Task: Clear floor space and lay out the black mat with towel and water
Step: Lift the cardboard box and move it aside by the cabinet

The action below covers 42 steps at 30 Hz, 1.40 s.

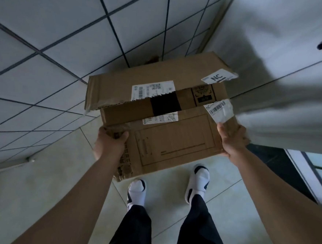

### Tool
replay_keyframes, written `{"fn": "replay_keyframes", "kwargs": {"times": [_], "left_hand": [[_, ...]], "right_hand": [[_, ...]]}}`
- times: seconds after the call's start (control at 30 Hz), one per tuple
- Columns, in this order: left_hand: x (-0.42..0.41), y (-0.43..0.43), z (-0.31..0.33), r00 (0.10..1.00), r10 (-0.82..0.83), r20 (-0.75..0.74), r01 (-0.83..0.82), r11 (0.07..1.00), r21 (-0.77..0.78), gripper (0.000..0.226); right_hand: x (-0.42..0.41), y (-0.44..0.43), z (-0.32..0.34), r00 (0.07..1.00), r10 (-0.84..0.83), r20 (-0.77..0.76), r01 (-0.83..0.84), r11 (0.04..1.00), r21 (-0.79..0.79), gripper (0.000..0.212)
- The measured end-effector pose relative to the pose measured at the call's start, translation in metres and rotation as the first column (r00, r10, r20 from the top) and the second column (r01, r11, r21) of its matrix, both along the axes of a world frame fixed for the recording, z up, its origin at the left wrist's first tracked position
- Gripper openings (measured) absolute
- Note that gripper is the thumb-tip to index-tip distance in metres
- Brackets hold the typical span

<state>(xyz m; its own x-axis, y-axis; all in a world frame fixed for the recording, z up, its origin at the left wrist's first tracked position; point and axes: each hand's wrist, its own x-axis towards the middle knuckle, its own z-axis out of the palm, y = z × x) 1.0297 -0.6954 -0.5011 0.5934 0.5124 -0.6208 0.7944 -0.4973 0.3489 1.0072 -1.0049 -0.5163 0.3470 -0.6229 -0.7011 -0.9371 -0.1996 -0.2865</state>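
A brown cardboard box [174, 138] with torn white shipping labels and half-open top flaps hangs above the floor in front of me. My left hand [110, 144] grips its near left corner, thumb on top. My right hand [231, 141] holds the near right edge beside a crumpled barcode label. The box tilts toward the corner of the room. No black mat, towel or water shows in this view.
A white tiled wall [46, 56] with dark grout runs along the left and meets white cabinet doors [286, 60] with dark handles on the right. Pale floor tiles [170, 198] lie below, with my feet in white slippers. A dark strip and a glass panel sit at the right edge.
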Motion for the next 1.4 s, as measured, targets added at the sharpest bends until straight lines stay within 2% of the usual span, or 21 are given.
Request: {"fn": "replay_keyframes", "kwargs": {"times": [0.13, 0.27, 0.4, 0.47, 0.53, 0.6, 0.67, 0.83, 0.97, 1.03, 1.13, 1.23, 1.33, 1.4], "left_hand": [[0.013, -0.035, 0.001, 0.995, 0.102, -0.005, -0.102, 0.995, -0.006, 0.058], [0.024, -0.061, 0.0, 0.986, 0.164, -0.03, -0.164, 0.986, -0.008, 0.06], [0.033, -0.089, -0.006, 0.964, 0.264, -0.021, -0.265, 0.963, -0.057, 0.061], [0.039, -0.1, -0.009, 0.958, 0.287, -0.014, -0.287, 0.954, -0.083, 0.061], [0.048, -0.111, -0.011, 0.953, 0.303, -0.015, -0.304, 0.949, -0.085, 0.062], [0.06, -0.115, -0.012, 0.949, 0.314, -0.006, -0.313, 0.945, -0.099, 0.063], [0.071, -0.119, -0.015, 0.944, 0.33, 0.001, -0.327, 0.937, -0.125, 0.065], [0.074, -0.132, -0.021, 0.93, 0.366, 0.013, -0.362, 0.923, -0.132, 0.063], [0.076, -0.144, -0.021, 0.921, 0.39, 0.022, -0.384, 0.914, -0.128, 0.057], [0.076, -0.147, -0.022, 0.919, 0.395, 0.015, -0.392, 0.915, -0.101, 0.055], [0.077, -0.15, -0.021, 0.922, 0.388, 0.011, -0.386, 0.919, -0.078, 0.055], [0.073, -0.149, -0.016, 0.945, 0.327, 0.001, -0.326, 0.944, -0.046, 0.058], [0.066, -0.146, -0.01, 0.947, 0.319, 0.021, -0.314, 0.941, -0.129, 0.06], [0.062, -0.145, -0.005, 0.939, 0.343, 0.034, -0.329, 0.922, -0.205, 0.059]], "right_hand": [[0.033, -0.036, 0.006, 0.996, 0.081, -0.043, -0.08, 0.996, 0.033, 0.078], [0.06, -0.06, 0.006, 0.998, 0.054, -0.039, -0.051, 0.996, 0.07, 0.082], [0.083, -0.079, 0.008, 0.976, -0.22, -0.001, 0.219, 0.971, 0.1, 0.11], [0.094, -0.091, 0.007, 0.964, -0.265, -0.02, 0.265, 0.954, 0.14, 0.117], [0.103, -0.105, -0.001, 0.953, -0.29, -0.089, 0.303, 0.918, 0.257, 0.127], [0.111, -0.115, -0.006, 0.935, -0.349, -0.061, 0.344, 0.853, 0.393, 0.113], [0.122, -0.113, 0.003, 0.932, -0.357, -0.064, 0.347, 0.824, 0.449, 0.101], [0.144, -0.124, 0.01, 0.946, -0.319, -0.052, 0.308, 0.839, 0.448, 0.085], [0.158, -0.135, 0.019, 0.943, -0.331, -0.018, 0.301, 0.83, 0.469, 0.04], [0.163, -0.136, 0.022, 0.943, -0.331, -0.037, 0.307, 0.819, 0.484, 0.031], [0.166, -0.134, 0.026, 0.938, -0.344, -0.052, 0.322, 0.802, 0.502, 0.031], [0.164, -0.132, 0.025, 0.951, -0.303, -0.057, 0.292, 0.825, 0.483, 0.047], [0.157, -0.128, 0.022, 0.963, -0.265, -0.057, 0.263, 0.861, 0.435, 0.068], [0.152, -0.123, 0.026, 0.964, -0.255, -0.074, 0.263, 0.874, 0.409, 0.073]]}}
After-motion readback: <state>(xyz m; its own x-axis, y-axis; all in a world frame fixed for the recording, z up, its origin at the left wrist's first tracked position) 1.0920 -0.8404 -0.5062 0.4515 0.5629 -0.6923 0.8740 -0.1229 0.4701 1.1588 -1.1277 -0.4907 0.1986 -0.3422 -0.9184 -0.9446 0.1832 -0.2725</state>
